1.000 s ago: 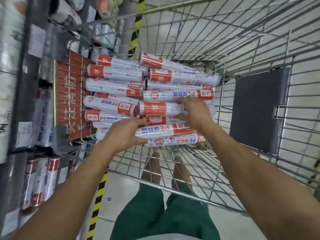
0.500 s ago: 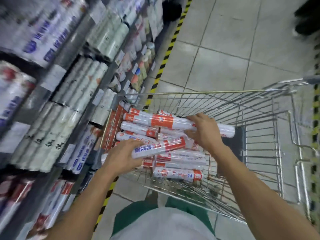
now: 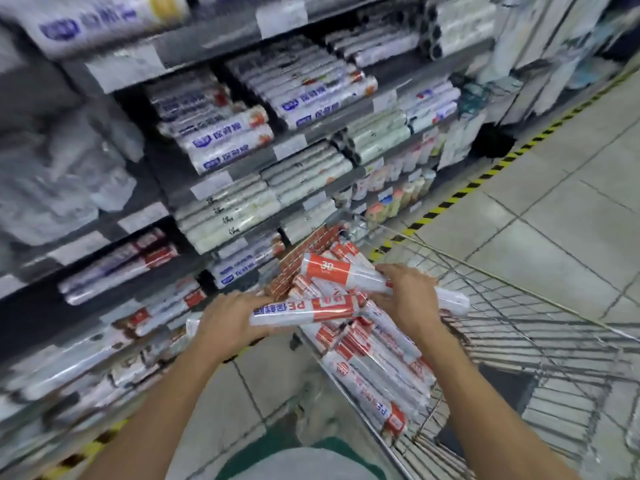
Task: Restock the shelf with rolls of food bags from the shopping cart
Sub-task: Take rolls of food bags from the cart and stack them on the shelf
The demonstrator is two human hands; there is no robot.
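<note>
Shelf (image 3: 242, 168) is motion-blurred throughout; price tag text unreadable, upper-left packs just smears. Left hand (image 3: 227, 318) covers the near end of its roll (image 3: 304, 310); fingers hidden under it. Right hand (image 3: 410, 299) hides the middle of the "30" roll (image 3: 332, 270). Shopping cart (image 3: 519, 327) cut off by right and bottom edges. Lower rolls in cart partly buried, count unclear.

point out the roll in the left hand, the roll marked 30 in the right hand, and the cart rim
roll in the left hand (image 3: 304, 310), head view, on its red label band
roll marked 30 (image 3: 327, 268), head view, on the red band with the number
cart rim (image 3: 519, 285), head view, on the top wire of the far side
</note>
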